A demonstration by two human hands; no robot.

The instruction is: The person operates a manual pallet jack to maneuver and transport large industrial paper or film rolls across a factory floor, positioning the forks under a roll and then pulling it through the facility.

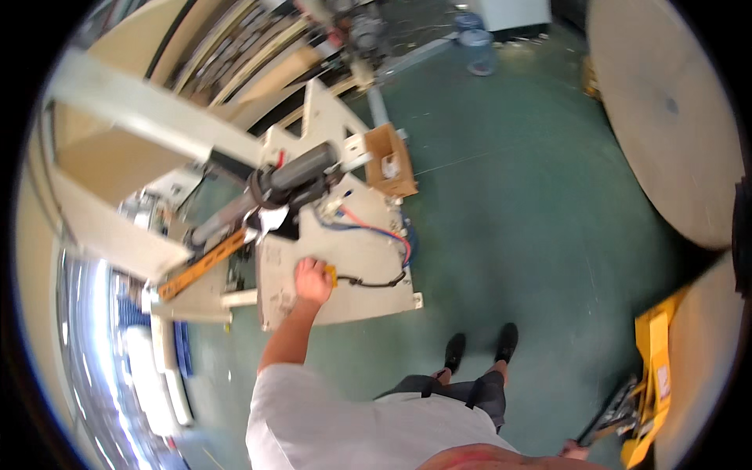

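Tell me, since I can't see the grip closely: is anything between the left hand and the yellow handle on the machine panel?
Nothing visible. The left hand is already closed around the yellow handle on the cream machine panel; a black cable trails away from it to the right.

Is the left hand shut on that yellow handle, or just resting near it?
Shut on it: the left hand is curled into a fist with the yellow handle sticking out beside the fingers.

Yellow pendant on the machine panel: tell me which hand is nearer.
Left. The left hand grips the yellow pendant; the right hand hangs low, far off by the pallet jack.
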